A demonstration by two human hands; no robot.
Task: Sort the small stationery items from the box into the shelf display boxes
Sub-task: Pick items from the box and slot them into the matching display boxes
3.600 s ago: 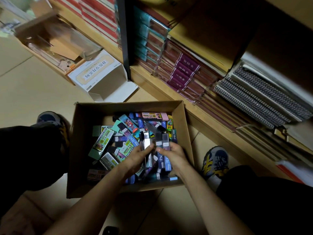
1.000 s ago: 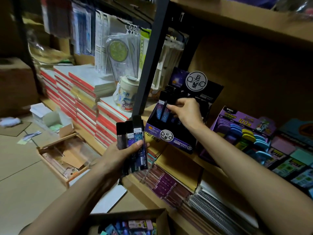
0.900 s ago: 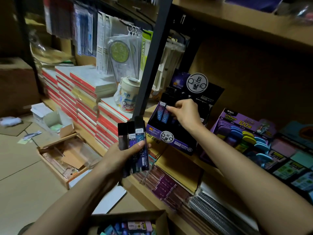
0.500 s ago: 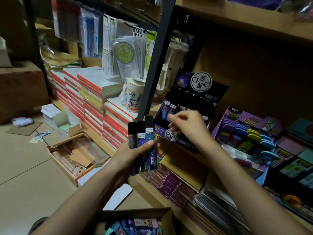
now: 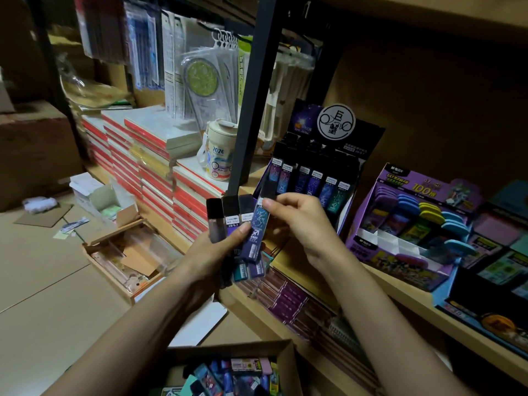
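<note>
At shelf front, right hand (image 5: 300, 221) pinches the cap end of one blue lead case (image 5: 257, 227) in the fan of cases (image 5: 228, 221) the left hand (image 5: 211, 252) grips with curled fingers; best pull straight up, label outward, then seat it in the dark display box (image 5: 314, 178) just behind.

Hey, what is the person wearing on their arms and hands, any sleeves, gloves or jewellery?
Nothing visible. The left hand and right hand are bare, with no gloves, rings, watch or bracelet, and no sleeves come into view.
</note>
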